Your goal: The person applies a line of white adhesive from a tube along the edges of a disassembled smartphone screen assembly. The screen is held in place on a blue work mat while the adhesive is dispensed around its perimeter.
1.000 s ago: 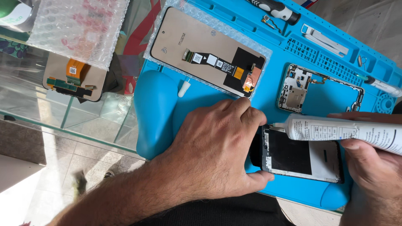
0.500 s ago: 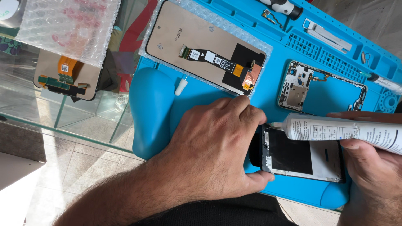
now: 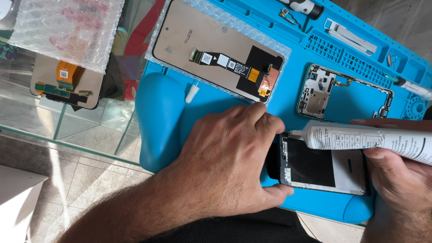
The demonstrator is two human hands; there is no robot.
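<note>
Head view, compared with half a second ago: almost nothing differs; both hands and the glue tube sit where they were, with only a slight drift of the framing.

Left hand point(image 3: 229, 166) lies at the centre of the frame, fingers curled over the left end of the phone frame point(image 3: 321, 166) and thumb pressed along its lower edge, pinning it to the blue repair mat point(image 3: 157, 121). Right hand point(image 3: 398, 180), at the right edge, is closed around the white glue tube point(image 3: 364, 139), thumb under it. The tube lies nearly level across the phone frame's upper edge, its nozzle tip touching the upper left corner, just beside the left fingers.

Above the hands on the mat, a replacement display point(image 3: 220, 56) lies face down on bubble wrap, its flex cable showing, with a small white cap point(image 3: 192, 93) below it. A bare mid-frame point(image 3: 342, 92) lies at the upper right. Small compartments along the mat's upper rim hold 1 pair of tweezers point(image 3: 348, 37) and tiny parts.
</note>
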